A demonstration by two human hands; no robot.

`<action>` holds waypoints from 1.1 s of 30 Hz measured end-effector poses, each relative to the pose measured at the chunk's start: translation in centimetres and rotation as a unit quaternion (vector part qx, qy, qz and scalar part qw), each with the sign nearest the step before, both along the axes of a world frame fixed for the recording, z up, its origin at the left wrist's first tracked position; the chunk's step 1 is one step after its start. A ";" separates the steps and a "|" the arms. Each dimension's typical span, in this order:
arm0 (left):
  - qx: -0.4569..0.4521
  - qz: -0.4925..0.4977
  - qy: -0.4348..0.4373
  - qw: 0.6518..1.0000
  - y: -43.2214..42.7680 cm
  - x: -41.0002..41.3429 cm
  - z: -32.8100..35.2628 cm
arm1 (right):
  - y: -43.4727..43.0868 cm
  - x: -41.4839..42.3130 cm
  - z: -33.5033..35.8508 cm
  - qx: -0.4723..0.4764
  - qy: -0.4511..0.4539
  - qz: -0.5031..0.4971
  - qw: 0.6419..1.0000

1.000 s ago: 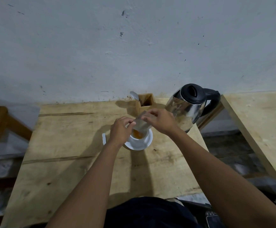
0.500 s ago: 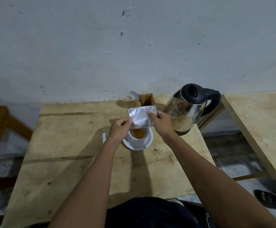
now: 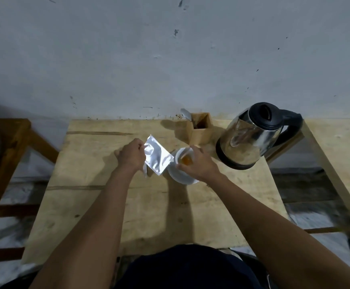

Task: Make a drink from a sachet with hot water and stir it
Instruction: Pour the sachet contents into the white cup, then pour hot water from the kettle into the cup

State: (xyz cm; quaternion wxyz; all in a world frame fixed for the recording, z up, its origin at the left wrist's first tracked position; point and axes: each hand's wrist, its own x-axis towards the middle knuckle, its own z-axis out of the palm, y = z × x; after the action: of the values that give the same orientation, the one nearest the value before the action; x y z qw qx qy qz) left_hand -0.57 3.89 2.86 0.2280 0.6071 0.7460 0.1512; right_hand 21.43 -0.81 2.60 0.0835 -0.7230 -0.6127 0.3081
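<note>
My left hand pinches a silver foil sachet by its edge, holding it left of the cup, above the table. A white cup with orange powder inside stands on a white saucer. My right hand wraps around the cup's right side, fingers on its rim. The steel kettle with a black lid and handle stands to the right of the cup. A spoon sticks out of a small wooden box behind the cup.
The wooden table stands against a pale wall. A torn strip of sachet lies under the sachet. A second wooden surface lies to the right across a gap, and a wooden frame stands at the left.
The sachet was held by both hands over the cup; now my left hand alone has carried it to the left, and my right hand has dropped onto the cup.
</note>
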 end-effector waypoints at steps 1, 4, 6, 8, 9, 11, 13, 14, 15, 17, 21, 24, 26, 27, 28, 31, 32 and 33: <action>-0.012 -0.013 0.036 0.999 0.0 -0.6 -0.1 | 0.1 -0.2 0.0 -0.003 -0.007 -0.001 1.000; -0.056 -0.045 0.110 0.991 0.3 -1.7 -0.7 | 0.3 -0.5 0.2 -0.011 -0.022 -0.002 1.000; -0.065 -0.051 0.123 0.989 0.6 -1.9 -1.3 | 0.6 -0.6 0.1 -0.017 -0.027 0.000 0.999; -0.050 -0.049 0.134 0.989 0.6 -1.9 -2.2 | 0.7 -0.6 -0.1 -0.021 -0.031 -0.001 0.999; -0.035 -0.045 0.141 0.988 0.4 -1.8 -2.6 | 0.8 -0.6 -0.2 -0.019 -0.034 -0.001 0.999; 0.002 -0.032 0.146 0.989 -0.4 -1.2 -3.3 | 0.8 -0.5 -0.3 -0.016 -0.039 0.002 0.999; 0.022 -0.035 0.127 0.991 -1.8 -0.2 -4.0 | 0.7 -0.4 -0.4 -0.011 -0.039 0.004 0.999; 0.016 -0.049 0.109 0.993 -2.7 0.3 -4.6 | 0.7 -0.4 -0.4 -0.008 -0.038 0.004 0.999; 0.001 -0.070 0.086 0.994 -3.7 0.8 -5.2 | 0.7 -0.4 -0.4 -0.005 -0.037 0.003 0.999; -0.033 -0.114 0.061 0.991 -5.4 1.3 -6.9 | 0.5 -0.5 -0.4 0.001 -0.037 0.005 0.999; -0.055 -0.130 0.063 0.988 -6.6 1.4 -8.7 | 0.4 -0.4 -0.5 0.005 -0.038 0.005 0.999; -0.035 -0.133 0.061 0.989 -6.4 0.9 -8.9 | 0.4 -0.4 -0.5 0.008 -0.033 0.003 0.999; -0.033 -0.137 0.041 0.989 -5.9 0.2 -9.1 | 0.4 -0.4 -0.6 0.008 -0.031 0.006 0.999; -0.036 -0.143 0.029 0.989 -5.7 -0.1 -9.1 | 0.5 -0.3 -0.6 0.006 -0.032 0.009 0.999; -0.041 -0.151 0.021 0.987 -5.4 -0.3 -9.2 | 0.5 -0.3 -0.7 0.002 -0.032 0.012 0.999; -0.065 -0.158 0.011 0.985 -4.8 -0.8 -9.1 | 0.7 -0.2 -0.7 -0.004 -0.033 0.016 0.999; -0.071 -0.156 0.007 0.985 -4.7 -0.8 -9.0 | 0.7 -0.2 -0.8 -0.005 -0.032 0.015 0.999; -0.075 -0.155 0.004 0.985 -4.6 -0.9 -8.9 | 0.7 -0.2 -0.8 -0.004 -0.030 0.014 0.999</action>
State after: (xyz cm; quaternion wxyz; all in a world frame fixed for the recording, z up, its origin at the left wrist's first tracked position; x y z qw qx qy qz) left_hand -1.47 -0.72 -6.07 0.2909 0.6971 0.6530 0.0556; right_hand 21.26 -0.11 1.81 0.0579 -0.7236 -0.6240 0.2894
